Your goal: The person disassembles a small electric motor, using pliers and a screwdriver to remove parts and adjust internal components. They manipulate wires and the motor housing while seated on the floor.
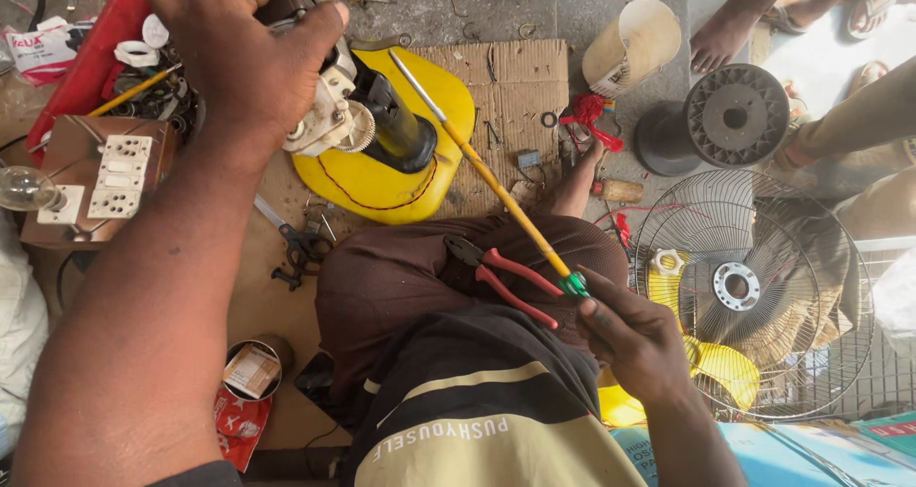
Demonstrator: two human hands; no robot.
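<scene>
My left hand grips the white and grey motor head of a small fan, at the top of its black neck. That neck stands on a yellow base lying on cardboard. My right hand holds a long yellow-handled screwdriver by its green end. The metal tip points up toward the motor. Red-handled pliers rest on my knee, just left of the right hand.
A wire fan guard lies at right, with a black spool and a white cup behind it. A switchboard with sockets and a bulb sit at left. Other people's feet show top right. A tin stands near my leg.
</scene>
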